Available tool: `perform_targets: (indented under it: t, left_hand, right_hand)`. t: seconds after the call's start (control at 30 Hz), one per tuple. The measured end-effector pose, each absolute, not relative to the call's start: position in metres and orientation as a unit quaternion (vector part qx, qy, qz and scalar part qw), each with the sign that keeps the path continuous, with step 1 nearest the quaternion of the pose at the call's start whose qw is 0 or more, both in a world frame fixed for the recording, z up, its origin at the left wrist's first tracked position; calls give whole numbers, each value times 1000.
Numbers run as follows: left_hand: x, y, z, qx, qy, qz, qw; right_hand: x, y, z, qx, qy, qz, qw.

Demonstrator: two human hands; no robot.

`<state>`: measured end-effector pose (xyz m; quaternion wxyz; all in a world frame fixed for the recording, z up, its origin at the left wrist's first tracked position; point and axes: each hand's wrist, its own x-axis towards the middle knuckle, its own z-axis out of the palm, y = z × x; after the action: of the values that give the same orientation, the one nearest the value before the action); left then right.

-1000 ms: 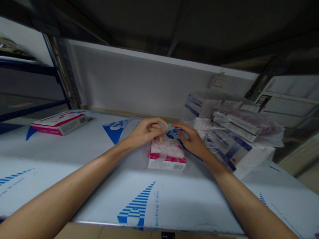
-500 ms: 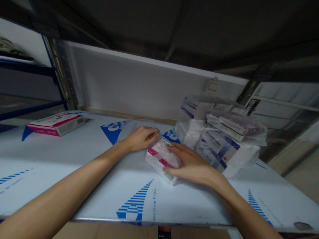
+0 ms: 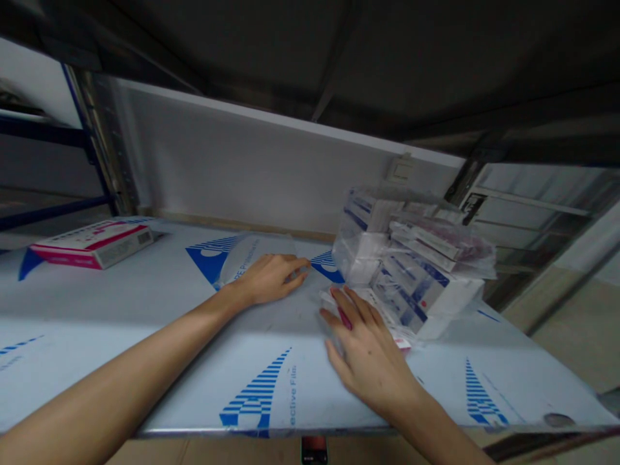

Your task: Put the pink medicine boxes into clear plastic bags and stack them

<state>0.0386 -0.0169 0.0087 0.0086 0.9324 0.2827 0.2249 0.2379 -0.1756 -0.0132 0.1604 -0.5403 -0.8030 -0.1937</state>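
Under my right hand [image 3: 371,355] lies a small white and pink box in clear plastic [image 3: 375,300]. The fingers are spread and bent over its left side, and the palm hides much of it. Its right side is close to a stack of white and blue boxes [image 3: 421,284] bagged in clear plastic; whether they touch is unclear. My left hand [image 3: 274,278] rests over the shelf surface to the left, fingers loosely curved and apart, holding nothing. Beside it lies a flat clear plastic sheet or bag [image 3: 252,248].
A white and pink box [image 3: 94,244] lies at the shelf's far left. Blue-printed protective film covers the shelf [image 3: 184,361]. A dark upper shelf [image 3: 310,58] hangs low overhead. Metal posts stand at both ends, with a wall [image 3: 252,161] behind. Below the front edge shows a phone [image 3: 314,450].
My right hand has moved right with the plastic-wrapped box, bringing it up to the bagged stack. My left hand stays nearly in place, now farther from that box. The view has shifted slightly.
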Motion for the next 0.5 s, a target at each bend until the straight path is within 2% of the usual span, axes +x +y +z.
perform_targets:
  t: [0.17, 0.5]
  left_hand:
    - [36, -15, 8, 936, 292, 195, -22]
    - [37, -15, 5, 925, 357, 120, -58]
  right_hand:
    - [244, -163, -20, -594, -766, -199, 143]
    - [282, -128, -32, -531, -786, -260, 177]
